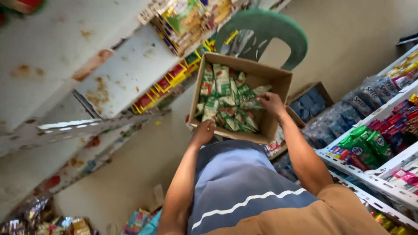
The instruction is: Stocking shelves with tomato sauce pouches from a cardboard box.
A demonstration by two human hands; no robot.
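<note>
- Down in the middle of the view, an open cardboard box is sitting in front of the person's blue and tan shorts, tilted so its inside is showing.
- Green, white and red snack packets are lying in a loose pile inside the box.
- The left hand is gripping the near bottom edge of the box, fingers curled under it.
- The right hand is reaching into the box, resting on the packets at its right side; whether it is pinching one or just touching them is not clear.
- A green plastic chair is standing just behind the box.
- A worn white shelf with rust spots is running along the left, carrying rows of red and yellow packets.
- Another white rack on the right is holding green, red and pink sachets.
- A second carton of blue packs is sitting on the floor beyond the right hand.
</note>
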